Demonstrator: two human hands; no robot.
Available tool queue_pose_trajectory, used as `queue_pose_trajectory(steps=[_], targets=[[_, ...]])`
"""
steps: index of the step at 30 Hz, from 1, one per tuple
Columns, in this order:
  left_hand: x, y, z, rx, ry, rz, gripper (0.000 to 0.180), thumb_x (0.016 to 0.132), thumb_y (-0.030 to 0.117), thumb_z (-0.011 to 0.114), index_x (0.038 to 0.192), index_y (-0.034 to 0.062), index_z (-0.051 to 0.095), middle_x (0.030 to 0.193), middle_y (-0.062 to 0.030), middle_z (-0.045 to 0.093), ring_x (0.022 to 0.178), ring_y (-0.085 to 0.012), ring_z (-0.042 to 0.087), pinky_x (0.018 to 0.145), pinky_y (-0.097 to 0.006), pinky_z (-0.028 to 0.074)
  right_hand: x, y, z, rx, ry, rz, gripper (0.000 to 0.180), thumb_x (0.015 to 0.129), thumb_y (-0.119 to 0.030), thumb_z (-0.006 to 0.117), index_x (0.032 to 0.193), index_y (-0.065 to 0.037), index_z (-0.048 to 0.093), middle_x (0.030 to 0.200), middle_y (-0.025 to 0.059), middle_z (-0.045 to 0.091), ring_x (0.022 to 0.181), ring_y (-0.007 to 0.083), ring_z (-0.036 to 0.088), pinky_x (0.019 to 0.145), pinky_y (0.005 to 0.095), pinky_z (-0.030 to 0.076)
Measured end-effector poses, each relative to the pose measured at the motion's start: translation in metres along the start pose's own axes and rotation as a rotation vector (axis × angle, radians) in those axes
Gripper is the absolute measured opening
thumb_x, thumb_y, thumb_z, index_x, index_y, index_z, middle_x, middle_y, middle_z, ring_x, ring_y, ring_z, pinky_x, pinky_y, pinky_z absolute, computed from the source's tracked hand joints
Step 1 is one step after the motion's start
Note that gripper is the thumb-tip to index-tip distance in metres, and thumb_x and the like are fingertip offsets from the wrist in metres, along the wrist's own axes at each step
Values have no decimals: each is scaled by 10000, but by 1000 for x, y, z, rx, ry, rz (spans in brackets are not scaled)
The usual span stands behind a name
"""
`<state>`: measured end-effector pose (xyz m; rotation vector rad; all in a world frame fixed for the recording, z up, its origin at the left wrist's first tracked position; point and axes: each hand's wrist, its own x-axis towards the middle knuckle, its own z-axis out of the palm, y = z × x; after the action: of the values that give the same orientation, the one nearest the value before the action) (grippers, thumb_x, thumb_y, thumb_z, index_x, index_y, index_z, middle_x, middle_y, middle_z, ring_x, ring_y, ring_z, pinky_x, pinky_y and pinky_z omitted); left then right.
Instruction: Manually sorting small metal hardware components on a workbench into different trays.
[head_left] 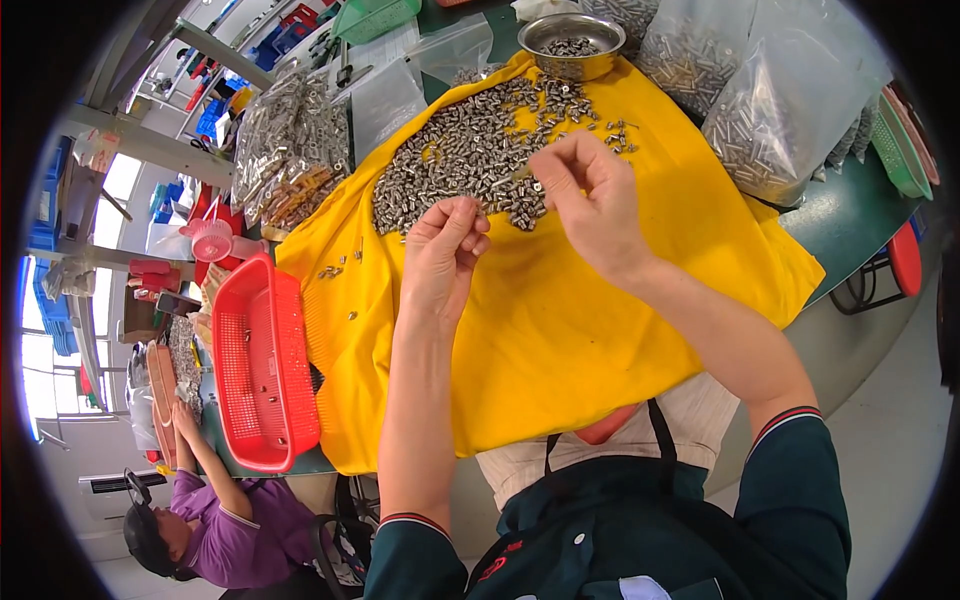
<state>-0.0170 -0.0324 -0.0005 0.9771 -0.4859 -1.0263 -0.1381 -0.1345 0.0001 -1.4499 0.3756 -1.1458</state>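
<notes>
A large heap of small silvery metal parts [450, 150] is spread over the yellow cloth [560, 350] in front of me. My left hand [447, 240] is closed in a pinch at the heap's near edge, thumb against the fingertips; whatever is between them is too small to make out. To its right, my right hand [592, 195] is also pinched, just above the heap's right side. A tiny piece seems to show at its fingertips, but its kind is unclear. The two hands are a short way apart. A few loose parts [332, 271] lie on the cloth left of the heap.
A metal bowl [570, 65] with parts stands behind the heap. Clear bags of metal parts [770, 140] crowd the back right, more bagged parts [290, 150] the back left. A red plastic basket [228, 390] is at left. Beyond it sits another person [235, 530] in purple.
</notes>
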Motion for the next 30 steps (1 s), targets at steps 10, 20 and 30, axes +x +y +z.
queue_pose_trajectory(steps=[10,20,30], targets=[[-3,1,8,-84,-1,-42,102,831,128,577,821,27,577,733,-37,537,610,-73,440,562,-200,385,-4,-2,4,-11,-35,-22,116,794,-76,586,736,5,526,593,19,522,497,46,420,442,201,346],[-1,-1,4,-45,-19,-14,92,829,114,578,814,24,574,736,-40,543,618,-79,455,562,-203,387,-7,3,4,-53,-66,-70,113,790,-72,592,735,2,526,591,16,517,503,47,422,452,204,351],[4,4,-13,60,128,46,106,826,114,579,829,12,552,742,-57,555,602,-79,461,566,-212,415,8,-9,-5,93,193,51,138,818,-96,576,722,-17,515,583,-36,475,496,9,392,428,174,308]])
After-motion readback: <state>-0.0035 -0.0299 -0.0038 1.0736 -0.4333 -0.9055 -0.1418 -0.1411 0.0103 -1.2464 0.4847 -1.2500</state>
